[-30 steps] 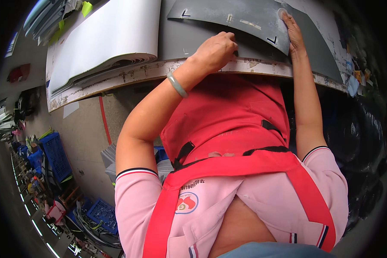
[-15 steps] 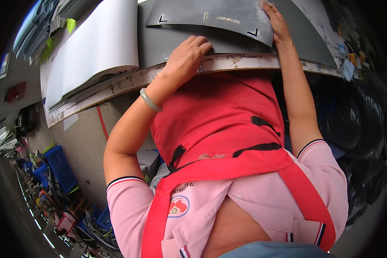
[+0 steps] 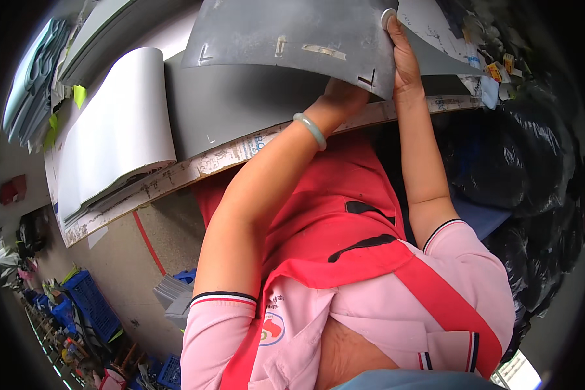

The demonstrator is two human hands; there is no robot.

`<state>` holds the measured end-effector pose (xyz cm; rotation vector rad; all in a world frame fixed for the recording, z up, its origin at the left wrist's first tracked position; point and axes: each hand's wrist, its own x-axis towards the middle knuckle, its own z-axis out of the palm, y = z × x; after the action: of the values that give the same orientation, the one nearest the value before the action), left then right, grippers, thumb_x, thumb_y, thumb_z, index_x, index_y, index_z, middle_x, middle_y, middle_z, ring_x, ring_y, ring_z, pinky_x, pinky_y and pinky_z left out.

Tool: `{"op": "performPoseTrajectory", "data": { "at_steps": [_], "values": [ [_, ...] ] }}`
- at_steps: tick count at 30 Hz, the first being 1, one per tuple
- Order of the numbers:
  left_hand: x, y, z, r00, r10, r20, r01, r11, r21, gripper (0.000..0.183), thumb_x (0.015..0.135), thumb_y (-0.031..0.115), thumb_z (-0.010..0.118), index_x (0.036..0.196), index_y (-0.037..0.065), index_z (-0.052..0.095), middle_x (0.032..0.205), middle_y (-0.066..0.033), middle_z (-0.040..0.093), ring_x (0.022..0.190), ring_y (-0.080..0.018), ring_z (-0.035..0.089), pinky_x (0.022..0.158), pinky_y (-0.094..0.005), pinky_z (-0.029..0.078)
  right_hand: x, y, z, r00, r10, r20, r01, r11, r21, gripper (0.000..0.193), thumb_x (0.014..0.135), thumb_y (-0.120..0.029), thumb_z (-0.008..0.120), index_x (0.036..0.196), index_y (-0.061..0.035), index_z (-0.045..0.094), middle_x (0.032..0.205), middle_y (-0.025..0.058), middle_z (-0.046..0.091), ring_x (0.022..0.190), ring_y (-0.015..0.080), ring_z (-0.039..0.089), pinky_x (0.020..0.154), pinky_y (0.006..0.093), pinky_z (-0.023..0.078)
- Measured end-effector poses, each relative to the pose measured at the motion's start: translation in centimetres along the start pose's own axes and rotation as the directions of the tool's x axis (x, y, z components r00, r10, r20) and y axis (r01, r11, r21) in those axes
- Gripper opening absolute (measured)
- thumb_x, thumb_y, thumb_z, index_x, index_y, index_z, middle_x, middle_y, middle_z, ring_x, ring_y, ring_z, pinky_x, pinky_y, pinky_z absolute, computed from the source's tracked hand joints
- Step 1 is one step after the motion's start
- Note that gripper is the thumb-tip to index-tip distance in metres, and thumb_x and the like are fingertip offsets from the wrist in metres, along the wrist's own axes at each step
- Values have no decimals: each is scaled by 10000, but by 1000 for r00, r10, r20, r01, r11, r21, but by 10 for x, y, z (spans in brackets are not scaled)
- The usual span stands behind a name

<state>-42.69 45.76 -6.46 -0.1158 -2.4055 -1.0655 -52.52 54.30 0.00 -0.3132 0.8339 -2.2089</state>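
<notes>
A grey template sheet point(image 3: 266, 36) with angled corner slots and bits of tape is lifted at its right end, its near edge raised off the dark grey sheet point(image 3: 234, 104) spread below. My right hand point(image 3: 406, 65) is closed on the template's right edge. A small round white piece point(image 3: 388, 17) shows at that thumb; its kind is unclear. My left hand point(image 3: 346, 96), with a pale bangle point(image 3: 311, 132) on the wrist, reaches under the template's near right corner. Its fingers are hidden there.
White sheet material point(image 3: 123, 110) lies folded over at the left of the worktable point(image 3: 240, 149). More stacked sheets point(image 3: 110, 32) and folded blue-grey cloth point(image 3: 36, 84) are behind it. Black plastic bags point(image 3: 507, 156) bulge at the right. Blue crates point(image 3: 91, 302) stand on the floor at lower left.
My left hand has moved right, from the table's near edge to beneath the template's corner. The template is raised higher off the dark sheet. My right hand keeps its hold.
</notes>
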Motion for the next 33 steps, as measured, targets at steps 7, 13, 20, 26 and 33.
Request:
{"op": "performPoseTrajectory", "data": {
  "at_steps": [7,13,20,26,33],
  "values": [
    [-42,-21,-134,927,-142,-347,128,990,-64,330,911,194,696,1183,25,616,1121,-103,682,1001,-228,649,862,-395,520,-26,-18,2,983,29,180,-72,969,238,344,985,-314,634,1251,-96,619,1267,150,654,1159,289,650,993,441,563],
    [-49,-150,-396,571,-352,-742,641,756,133,318,899,188,722,1141,6,626,1045,-96,700,900,-219,668,784,-377,546,-17,-31,11,971,27,239,-66,986,155,292,1026,-318,568,1188,-88,645,1206,122,679,1096,247,671,960,405,561],
    [-215,-143,-534,43,-456,-889,716,635,-291,301,840,74,757,1028,-76,576,944,-176,692,696,-250,691,471,-370,546,-16,-36,-31,998,20,62,-21,999,24,344,1026,-326,574,1261,-77,609,1258,122,653,1151,254,634,1006,406,524],
    [-309,-155,-522,-46,-518,-854,913,325,-246,290,833,183,779,977,-47,677,814,-95,677,586,-181,610,458,-314,512,-8,-17,-6,991,80,-110,-92,990,-111,474,1000,-338,625,1349,-27,549,1325,132,613,1183,266,612,1032,408,501],
    [-397,-107,-582,95,-165,-982,995,34,90,788,805,286,786,1406,-92,444,940,-195,708,732,-270,705,566,-349,579,42,15,-37,995,97,14,-78,874,-480,339,1007,-262,628,1276,-59,594,1214,76,652,1083,194,645,934,314,545]
  ]
}}
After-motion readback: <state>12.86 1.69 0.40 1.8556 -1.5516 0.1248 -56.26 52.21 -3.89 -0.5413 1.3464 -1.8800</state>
